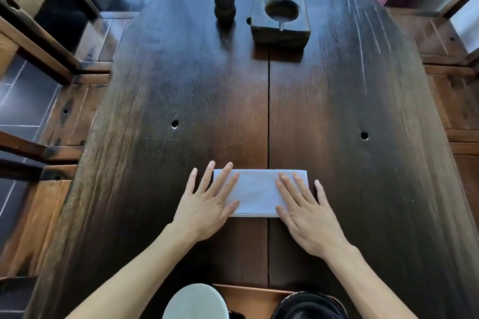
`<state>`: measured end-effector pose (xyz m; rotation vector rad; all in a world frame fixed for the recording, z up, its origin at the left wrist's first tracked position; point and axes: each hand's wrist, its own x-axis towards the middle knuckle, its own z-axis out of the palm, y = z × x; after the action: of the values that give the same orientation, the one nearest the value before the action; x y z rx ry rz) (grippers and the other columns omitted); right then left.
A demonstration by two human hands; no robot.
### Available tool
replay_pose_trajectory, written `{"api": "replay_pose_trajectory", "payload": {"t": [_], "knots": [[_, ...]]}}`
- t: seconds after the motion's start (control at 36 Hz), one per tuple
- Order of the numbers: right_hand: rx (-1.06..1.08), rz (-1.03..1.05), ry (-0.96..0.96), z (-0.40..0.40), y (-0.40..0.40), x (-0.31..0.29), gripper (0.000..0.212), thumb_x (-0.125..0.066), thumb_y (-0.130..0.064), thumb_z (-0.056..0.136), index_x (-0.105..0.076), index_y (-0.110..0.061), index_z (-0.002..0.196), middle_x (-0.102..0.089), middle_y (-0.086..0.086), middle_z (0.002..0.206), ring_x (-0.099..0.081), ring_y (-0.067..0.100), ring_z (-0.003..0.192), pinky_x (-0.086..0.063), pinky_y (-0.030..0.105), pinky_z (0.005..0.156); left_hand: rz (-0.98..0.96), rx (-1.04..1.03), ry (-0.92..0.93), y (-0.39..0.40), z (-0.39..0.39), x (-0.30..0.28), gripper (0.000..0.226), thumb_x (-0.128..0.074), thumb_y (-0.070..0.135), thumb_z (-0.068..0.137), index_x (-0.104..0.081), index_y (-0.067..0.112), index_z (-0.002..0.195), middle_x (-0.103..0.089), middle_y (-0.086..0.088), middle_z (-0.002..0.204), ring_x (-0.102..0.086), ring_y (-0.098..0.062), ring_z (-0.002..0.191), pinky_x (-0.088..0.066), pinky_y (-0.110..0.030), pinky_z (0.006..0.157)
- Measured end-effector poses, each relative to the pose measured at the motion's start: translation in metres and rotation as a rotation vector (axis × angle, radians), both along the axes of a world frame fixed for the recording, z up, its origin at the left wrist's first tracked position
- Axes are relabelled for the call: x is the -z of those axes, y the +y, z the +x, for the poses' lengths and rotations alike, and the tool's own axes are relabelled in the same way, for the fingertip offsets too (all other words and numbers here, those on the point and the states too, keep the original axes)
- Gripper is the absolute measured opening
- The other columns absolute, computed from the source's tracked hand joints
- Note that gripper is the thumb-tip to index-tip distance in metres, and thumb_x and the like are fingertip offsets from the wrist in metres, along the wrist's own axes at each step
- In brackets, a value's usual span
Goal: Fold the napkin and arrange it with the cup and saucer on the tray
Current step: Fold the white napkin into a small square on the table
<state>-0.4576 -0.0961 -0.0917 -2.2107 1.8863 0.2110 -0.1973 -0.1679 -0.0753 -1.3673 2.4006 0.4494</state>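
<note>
Left hand (207, 204) and right hand (304, 211), fingers spread flat, press the folded white cloth napkin (256, 193). Lifting carelessly could let the layers spring open on the dark wooden table (324, 111)

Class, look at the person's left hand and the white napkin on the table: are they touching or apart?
Touching. The head view shows the left hand lying flat with straight fingers across the left end of the folded napkin, pressing it onto the table.

Napkin (255, 193) on table (337, 116) — tray (248, 298) nearer, wooden block (280, 21) far behind.
</note>
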Motion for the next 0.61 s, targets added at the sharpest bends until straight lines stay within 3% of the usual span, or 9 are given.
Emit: {"api": "replay_pose_trajectory", "payload": {"t": [0.17, 0.22, 0.31, 0.39, 0.5, 0.61], "knots": [[0.064, 0.038, -0.051, -0.018, 0.006, -0.006, 0.059, -0.009, -0.048, 0.106, -0.015, -0.024, 0.16, -0.005, -0.007, 0.169, 0.003, 0.008, 0.154, -0.005, 0.05, 0.121, -0.022, 0.0, 0.041, -0.002, 0.016, 0.004, 0.066, 0.015, 0.063, 0.092, 0.022, 0.037, 0.152, 0.032, 0.014, 0.159, 0.031, -0.02, 0.148, 0.016, -0.048, 0.119], [0.175, 0.0, -0.176, -0.016, 0.003, -0.015, 0.055, -0.023, -0.044, 0.105, -0.029, -0.025, 0.157, -0.013, -0.003, 0.169, -0.013, 0.013, 0.153, -0.013, 0.049, 0.123, -0.006, -0.022, 0.057, -0.002, 0.014, 0.004, 0.067, 0.007, 0.062, 0.092, 0.02, 0.039, 0.153, 0.033, 0.011, 0.16, 0.031, -0.02, 0.148, 0.016, -0.048, 0.121], [0.497, -0.161, -0.262, -0.007, -0.002, -0.03, 0.042, -0.051, -0.039, 0.099, -0.053, -0.018, 0.136, -0.05, 0.002, 0.148, -0.05, 0.024, 0.128, -0.041, 0.048, 0.103, -0.044, -0.089, 0.164, 0.002, 0.009, 0.007, 0.062, -0.018, 0.054, 0.097, -0.008, 0.039, 0.156, 0.015, -0.002, 0.166, 0.015, -0.026, 0.153, 0.006, -0.05, 0.123], [0.734, -0.094, -0.198, 0.005, -0.008, -0.038, 0.052, -0.06, -0.049, 0.093, -0.055, -0.012, 0.128, -0.056, 0.007, 0.126, -0.053, 0.027, 0.114, -0.042, 0.048, 0.09, -0.117, -0.207, 0.273, 0.01, 0.006, 0.011, 0.057, -0.044, 0.045, 0.099, -0.033, 0.029, 0.152, -0.007, -0.011, 0.161, -0.004, -0.031, 0.153, -0.003, -0.047, 0.123], [0.794, 0.046, -0.178, 0.016, -0.015, -0.039, 0.047, -0.061, -0.052, 0.092, -0.055, -0.012, 0.115, -0.052, 0.005, 0.115, -0.051, 0.025, 0.108, -0.041, 0.042, 0.087, -0.047, -0.397, 0.394, 0.015, 0.009, 0.012, 0.058, -0.054, 0.046, 0.096, -0.035, 0.037, 0.151, -0.004, -0.002, 0.16, 0.0, -0.023, 0.152, -0.02, -0.041, 0.12], [0.831, 0.129, -0.193, 0.011, -0.024, -0.039, 0.03, -0.057, -0.046, 0.096, -0.06, -0.017, 0.101, -0.056, 0.002, 0.108, -0.056, 0.025, 0.101, -0.039, 0.044, 0.089, -0.073, -0.37, 0.471, 0.009, 0.023, 0.012, 0.055, -0.061, 0.046, 0.092, -0.046, 0.04, 0.144, -0.021, 0.0, 0.157, -0.011, -0.02, 0.15, -0.028, -0.042, 0.115]]}}
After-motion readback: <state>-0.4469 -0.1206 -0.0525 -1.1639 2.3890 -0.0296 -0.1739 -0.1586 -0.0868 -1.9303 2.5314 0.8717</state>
